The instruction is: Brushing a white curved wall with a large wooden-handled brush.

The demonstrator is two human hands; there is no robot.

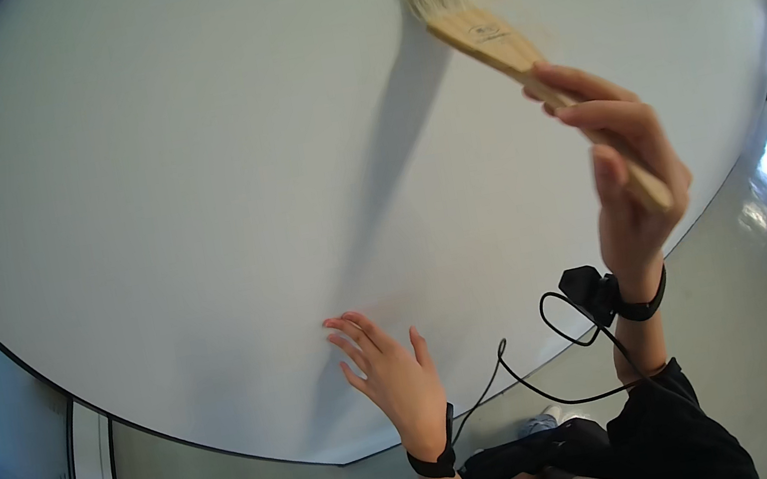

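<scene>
Pale wood makes up the flat handle of the brush (494, 36), which the right hand (623, 169) holds raised against a white wall (173, 193). The fingers curl round the lower end of the handle and the thumb lies along it, so the grip is firm and closed on the brush. The handle slants up and to the left from the hand, and the light bristles at its top touch the wall near the upper middle of the view. A long grey shadow of the brush falls down the wall below the bristles.

The left hand (390, 370) is lower down, fingers spread and slightly bent, holding nothing; it lies flat on the wall or just off it, near the wall's bottom edge. Each wrist wears a black band, and the right one carries a small black box (587, 292) with a thin black cable (540, 386) looping down from it. Dark sleeves (675, 434) show at the lower edge. Below the wall runs a grey floor (750, 310), shiny at the right.
</scene>
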